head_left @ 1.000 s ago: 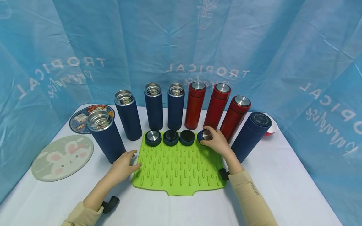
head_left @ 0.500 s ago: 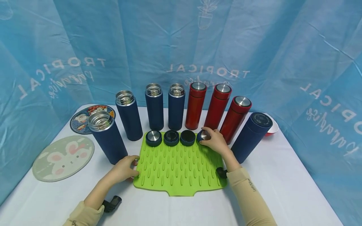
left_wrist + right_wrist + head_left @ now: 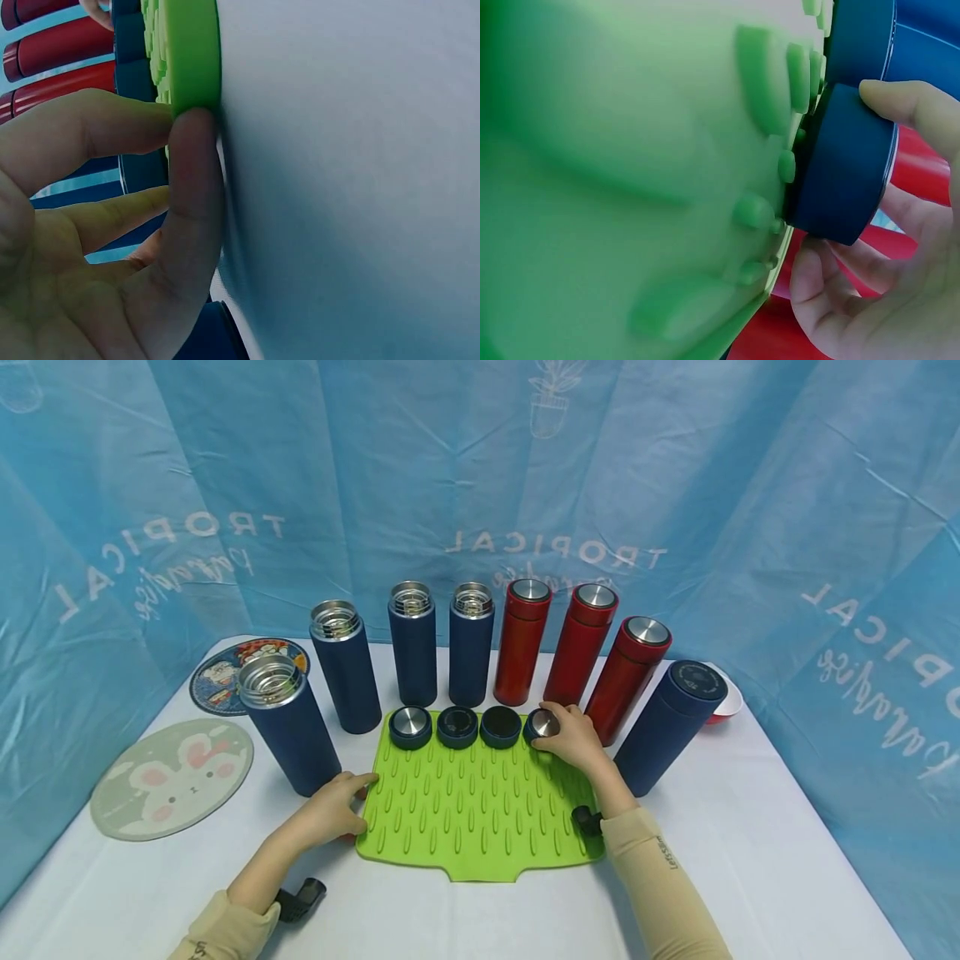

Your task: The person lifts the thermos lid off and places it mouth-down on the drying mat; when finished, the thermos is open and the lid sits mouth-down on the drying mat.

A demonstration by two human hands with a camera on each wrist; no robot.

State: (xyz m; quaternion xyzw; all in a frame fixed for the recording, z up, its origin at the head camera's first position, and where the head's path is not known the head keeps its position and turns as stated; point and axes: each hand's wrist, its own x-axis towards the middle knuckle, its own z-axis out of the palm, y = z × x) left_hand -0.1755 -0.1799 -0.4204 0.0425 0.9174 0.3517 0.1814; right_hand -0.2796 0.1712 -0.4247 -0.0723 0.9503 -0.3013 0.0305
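At the right end of the row of lids, my right hand (image 3: pixel 576 739) grips a dark blue lid with a silver top (image 3: pixel 542 728) between thumb and fingers. The right wrist view shows the thumb and fingers of this hand (image 3: pixel 907 255) on opposite sides of the lid (image 3: pixel 847 165), which is at the mat's surface (image 3: pixel 630 150). My left hand (image 3: pixel 326 810) touches the left edge of the green mat (image 3: pixel 472 802) with extended fingers. Close up, the left hand (image 3: pixel 112 225) has fingertips against the mat's edge (image 3: pixel 193 60).
Several blue bottles with steel necks (image 3: pixel 412 652) stand behind and left of the mat. Red bottles (image 3: pixel 522 643) and a capped blue bottle (image 3: pixel 667 727) stand to the right. More lids (image 3: pixel 410 728), two round mats (image 3: pixel 176 777) and a bowl (image 3: pixel 726 702) lie around.
My left hand has come down and closer to the mat's left edge, which it now touches. The lid in my right hand has shifted slightly toward the other lids and looks more level.
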